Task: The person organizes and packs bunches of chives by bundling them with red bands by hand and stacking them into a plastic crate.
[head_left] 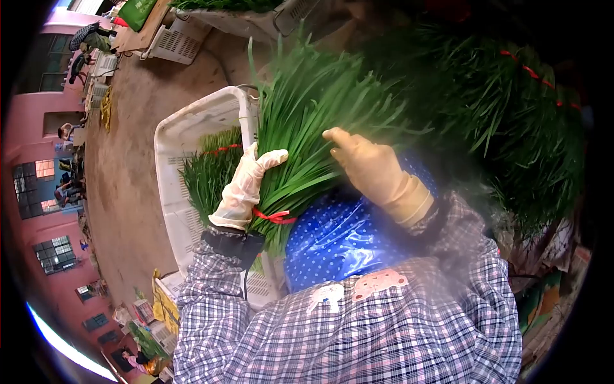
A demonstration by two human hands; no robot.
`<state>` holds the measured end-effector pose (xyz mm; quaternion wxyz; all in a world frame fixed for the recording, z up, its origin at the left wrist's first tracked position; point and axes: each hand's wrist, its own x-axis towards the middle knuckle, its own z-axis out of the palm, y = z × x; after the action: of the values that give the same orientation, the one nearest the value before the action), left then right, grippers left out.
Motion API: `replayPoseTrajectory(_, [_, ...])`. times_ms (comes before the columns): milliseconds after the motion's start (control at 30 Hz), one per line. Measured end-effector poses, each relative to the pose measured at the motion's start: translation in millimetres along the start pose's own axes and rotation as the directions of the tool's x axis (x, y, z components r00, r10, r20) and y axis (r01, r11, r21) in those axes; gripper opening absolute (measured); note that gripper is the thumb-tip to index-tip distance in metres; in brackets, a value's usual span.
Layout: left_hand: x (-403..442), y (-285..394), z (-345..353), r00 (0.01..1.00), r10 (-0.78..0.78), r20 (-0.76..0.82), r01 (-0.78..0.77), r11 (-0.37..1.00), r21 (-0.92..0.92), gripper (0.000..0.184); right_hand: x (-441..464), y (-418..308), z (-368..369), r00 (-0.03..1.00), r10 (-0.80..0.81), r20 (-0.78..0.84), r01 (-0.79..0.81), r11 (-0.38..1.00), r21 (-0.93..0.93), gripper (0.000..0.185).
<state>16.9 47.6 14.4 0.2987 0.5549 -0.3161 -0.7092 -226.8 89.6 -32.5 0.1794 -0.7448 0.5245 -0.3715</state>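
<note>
Checked smock point(358, 333) nearest, half-open hands point(242, 191) point(377, 174), grasp unclear, flank leaf bundle point(300, 128) pointing lengthwise away.

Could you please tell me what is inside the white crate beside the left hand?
A red-tied bunch of green leaves; whatever lies behind the left hand and nearer bunch is hidden.

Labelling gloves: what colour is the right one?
Right glove: pale yellow-orange, best seen in the head view.
</note>
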Motion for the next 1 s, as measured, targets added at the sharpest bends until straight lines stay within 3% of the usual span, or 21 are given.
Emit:
replayPoseTrajectory(100, [7.6,-15.9,-11.3,0.998,0.054,-0.031,-0.054,0.999,0.008,0.050,17.6,-16.4,-14.4,0.968,-0.005,0.250,0.037,0.991,-0.125,0.021])
replayPoseTrajectory(200, [-7.3,-5.0,10.7,0.997,0.083,-0.005,-0.083,0.995,-0.057,0.049,35.3,-24.2,-15.2,0.961,-0.063,0.270,0.097,0.989,-0.115,0.024])
replayPoseTrajectory(333, [-8.8,-2.2,15.2,0.996,0.063,-0.057,-0.064,0.998,-0.023,0.048,39.0,-28.1,-3.2,0.979,-0.140,0.148,0.165,0.972,-0.167,0.028])
replayPoseTrajectory(467, [-8.9,-5.2,15.8,0.995,0.074,-0.072,-0.077,0.997,-0.032,0.048,40.3,-34.5,0.5,0.974,-0.152,0.170,0.182,0.966,-0.181,0.030])
replayPoseTrajectory(533, [-12.5,-6.7,17.8,0.983,0.173,-0.061,-0.169,0.983,0.066,0.048,40.6,-33.1,5.4,0.980,-0.143,0.134,0.156,0.984,-0.086,0.028])
replayPoseTrajectory(633, [-13.3,-4.4,22.8,0.987,0.147,-0.062,-0.145,0.989,0.035,0.047,34.2,-21.7,24.1,0.994,-0.103,0.037,0.099,0.991,0.096,0.021])
replayPoseTrajectory(733, [-15.5,-1.6,25.8,0.992,0.089,-0.088,-0.091,0.996,-0.021,0.045,28.8,-22.4,24.9,0.983,-0.183,0.033,0.179,0.980,0.089,0.017])
replayPoseTrajectory(867, [-10.3,-5.5,23.1,0.989,0.136,-0.055,-0.137,0.991,-0.006,0.045,17.8,-8.7,17.3,0.974,-0.171,-0.146,0.188,0.976,0.111,0.022])
replayPoseTrajectory(900, [-11.2,-7.1,21.3,0.989,0.139,-0.049,-0.139,0.990,-0.001,0.045,14.9,-0.3,7.8,0.963,-0.101,-0.251,0.136,0.982,0.130,0.029])
replayPoseTrajectory(933, [-11.9,-6.8,23.4,0.989,0.142,-0.045,-0.142,0.990,0.000,0.045,12.8,7.3,-13.1,0.973,0.190,-0.129,-0.136,0.929,0.344,0.029])
replayPoseTrajectory(967, [-8.2,-8.2,19.2,0.992,0.124,-0.021,-0.125,0.992,-0.012,0.048,7.0,18.7,-29.2,0.940,0.328,-0.094,-0.247,0.843,0.478,0.028])
replayPoseTrajectory(1000, [-2.9,-13.6,11.5,0.991,0.134,-0.013,-0.134,0.991,0.004,0.049,-1.9,29.0,-56.0,0.904,0.415,0.108,-0.411,0.768,0.491,0.024])
